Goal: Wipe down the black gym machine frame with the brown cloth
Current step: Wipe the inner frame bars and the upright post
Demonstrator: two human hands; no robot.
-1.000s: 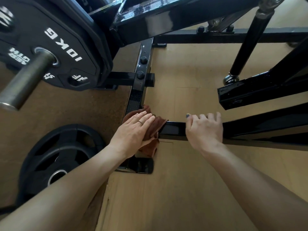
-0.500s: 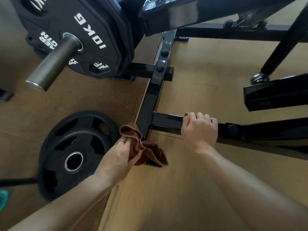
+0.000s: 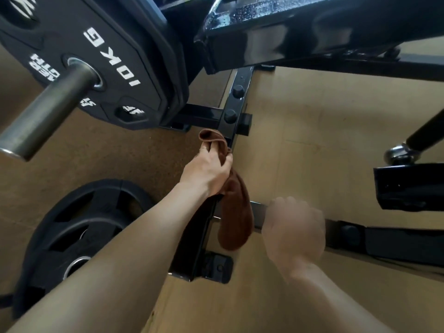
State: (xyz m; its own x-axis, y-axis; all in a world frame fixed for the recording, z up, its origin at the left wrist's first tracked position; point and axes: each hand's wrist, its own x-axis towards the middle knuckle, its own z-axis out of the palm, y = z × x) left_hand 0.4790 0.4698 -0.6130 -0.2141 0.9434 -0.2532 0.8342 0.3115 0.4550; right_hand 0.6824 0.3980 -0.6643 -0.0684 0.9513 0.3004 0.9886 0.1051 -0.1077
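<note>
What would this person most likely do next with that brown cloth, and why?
Probably lay it flat on the floor bar and rub. The left hand grips the brown cloth bunched, most of it hanging loose over the black frame, while the right hand grips the crossbar.

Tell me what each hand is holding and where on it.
The left hand grips the brown cloth near its upper end, the rest hanging. The right hand grips the black frame's lower crossbar.

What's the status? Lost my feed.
Left hand grips brown cloth, bunched against black frame rail. Right hand grips crossbar. Nothing blocking.
</note>
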